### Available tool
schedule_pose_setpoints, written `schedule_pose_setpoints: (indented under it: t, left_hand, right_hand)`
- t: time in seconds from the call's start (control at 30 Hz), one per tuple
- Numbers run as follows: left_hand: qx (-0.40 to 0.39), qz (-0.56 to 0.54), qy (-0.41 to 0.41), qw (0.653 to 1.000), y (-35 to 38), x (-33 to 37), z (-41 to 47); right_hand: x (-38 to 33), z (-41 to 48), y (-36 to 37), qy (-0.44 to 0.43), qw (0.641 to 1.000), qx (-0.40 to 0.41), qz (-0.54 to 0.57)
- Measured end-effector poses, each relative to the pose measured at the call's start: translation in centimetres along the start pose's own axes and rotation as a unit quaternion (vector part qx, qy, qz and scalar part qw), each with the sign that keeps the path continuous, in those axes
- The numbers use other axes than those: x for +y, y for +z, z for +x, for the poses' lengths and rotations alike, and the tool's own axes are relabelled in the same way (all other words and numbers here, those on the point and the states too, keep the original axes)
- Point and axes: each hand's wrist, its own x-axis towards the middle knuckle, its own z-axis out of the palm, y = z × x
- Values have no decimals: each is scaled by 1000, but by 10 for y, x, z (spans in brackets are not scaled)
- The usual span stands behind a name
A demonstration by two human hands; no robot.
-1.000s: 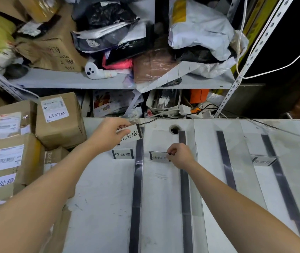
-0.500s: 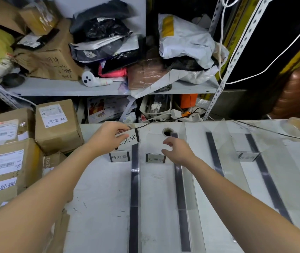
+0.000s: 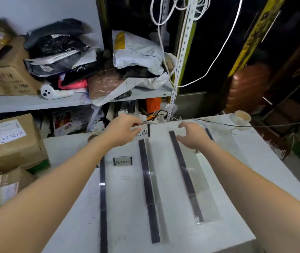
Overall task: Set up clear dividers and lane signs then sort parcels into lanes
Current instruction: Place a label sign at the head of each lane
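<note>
White table (image 3: 127,225) carries three clear dividers with black base strips, running front to back: left one (image 3: 103,207), middle (image 3: 148,189), right (image 3: 187,179). Brown parcels stacked off the table's left edge, top box (image 3: 15,141) labelled 已完成. Left hand (image 3: 122,131) at the far table edge, fingers pinched around a lane sign (image 3: 142,132) reading 完成, held just above the middle divider's far end. Right hand (image 3: 191,136) empty, fingers curled half-open, hovering over the far end of the right divider. Second small sign (image 3: 122,161) stands between left and middle dividers. Cup (image 3: 242,117) on far right corner
</note>
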Motion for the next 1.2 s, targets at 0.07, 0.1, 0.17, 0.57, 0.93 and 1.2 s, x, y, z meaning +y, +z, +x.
schedule_pose_setpoints:
  t: [0.07,0.1,0.17,0.57,0.93,1.2]
  left_hand:
    - [-3,25,14,1000,17,28,16]
    - [-8,36,17,999,26,40,25]
    - [-23,44,11,999,49,60,42]
    - [-161,34,-93,982,161,65,93]
    - [-188,96,-118,970,209,46,97]
    - [-175,93,-141,970,209,37,100]
  right_hand:
    - [27,2,-6,8,1000,9,16]
    - [40,4,-8,10,1000,14,26]
    - [64,7,-11,5,999,11,35]
    - [136,30,-12,-29,998,-14,54]
    - [141,41,-3,-56,996,-34,61]
    - [132,40,1,-46,995,-57,66]
